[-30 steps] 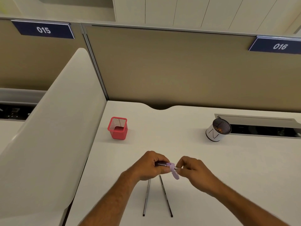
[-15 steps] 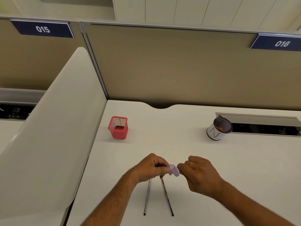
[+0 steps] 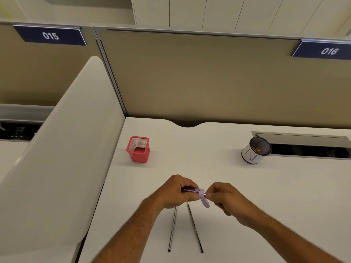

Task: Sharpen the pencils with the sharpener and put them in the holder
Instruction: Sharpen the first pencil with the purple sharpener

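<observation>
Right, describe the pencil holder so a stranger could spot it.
On the white desk, look to the far left near the curved side divider. The red mesh holder stands there, square and open-topped, unlike the round white-wrapped cup on the right.

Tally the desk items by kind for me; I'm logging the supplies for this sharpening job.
Pencils: 3, one held in the left hand, its visible bit at, and two on the desk
Sharpeners: 1, lilac, pinched by the right hand
Mesh holders: 2, red and a black one with a white wrap
Total: 6
</observation>
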